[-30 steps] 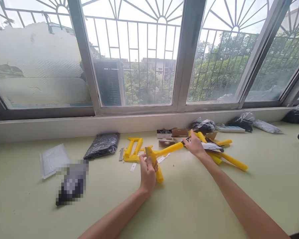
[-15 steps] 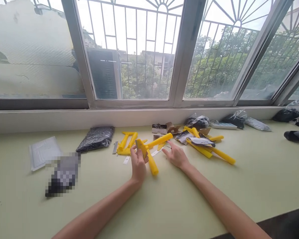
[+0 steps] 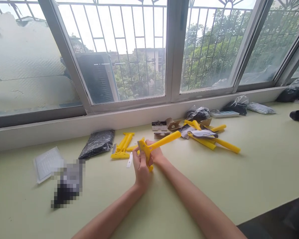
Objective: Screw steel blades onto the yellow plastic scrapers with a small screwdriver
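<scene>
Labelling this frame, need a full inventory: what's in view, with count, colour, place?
yellow scraper: 1, yellow, held in both hands, handle pointing right and away
yellow scrapers by bag: at least 2, yellow, on table left of hands
yellow scraper pile: several, yellow, right of centre with packaging
black bag: 1, black, near sill, left
white packet: 1, white, far left
small boxes: about 3, cardboard and dark, near sill
dark bags: several, far right by sill
table: 1, pale green
window: barred, behind table
left hand: on the scraper head
right hand: behind the scraper head
</scene>
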Demonstrator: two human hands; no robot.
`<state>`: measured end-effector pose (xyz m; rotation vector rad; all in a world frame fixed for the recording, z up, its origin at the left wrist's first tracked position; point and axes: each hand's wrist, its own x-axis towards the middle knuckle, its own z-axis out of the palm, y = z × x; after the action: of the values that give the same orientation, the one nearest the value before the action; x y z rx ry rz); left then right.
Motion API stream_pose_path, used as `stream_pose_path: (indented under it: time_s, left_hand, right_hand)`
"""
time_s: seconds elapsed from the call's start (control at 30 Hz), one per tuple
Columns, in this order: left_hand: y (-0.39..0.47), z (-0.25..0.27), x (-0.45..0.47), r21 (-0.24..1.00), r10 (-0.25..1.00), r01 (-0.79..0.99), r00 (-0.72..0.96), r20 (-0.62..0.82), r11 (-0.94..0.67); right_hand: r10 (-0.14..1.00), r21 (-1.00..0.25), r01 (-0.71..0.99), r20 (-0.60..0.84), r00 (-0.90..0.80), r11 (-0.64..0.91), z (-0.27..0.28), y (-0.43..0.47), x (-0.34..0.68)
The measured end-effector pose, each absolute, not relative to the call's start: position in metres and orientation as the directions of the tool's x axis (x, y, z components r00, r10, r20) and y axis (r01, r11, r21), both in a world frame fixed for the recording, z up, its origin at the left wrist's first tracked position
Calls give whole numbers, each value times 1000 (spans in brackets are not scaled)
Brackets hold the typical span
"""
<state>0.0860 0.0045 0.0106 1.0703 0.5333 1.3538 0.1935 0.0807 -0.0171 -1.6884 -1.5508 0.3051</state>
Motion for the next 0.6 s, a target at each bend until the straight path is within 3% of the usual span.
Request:
stream_pose_path:
  time_s: [0.2,0.37,0.47,0.6]
  left_hand:
    - [22,6,81,866,949,-468,153,276,-176]
    - [20,0,85,907,926,-383,249,282,-174]
    - [20,-3,89,931,890,-280,323,322,-235]
    - [37,-4,92,873,780,-117,404,477,-473]
  right_hand:
    - [817,-890,442,334,470,110,-18,62,233]
    - [816,-955,238,278,507,177,-17,-2,293]
    - [795,-957,203,285,536,207,-18,-44,321]
    - [712,-903,333,420,563,270,-14,-68,327]
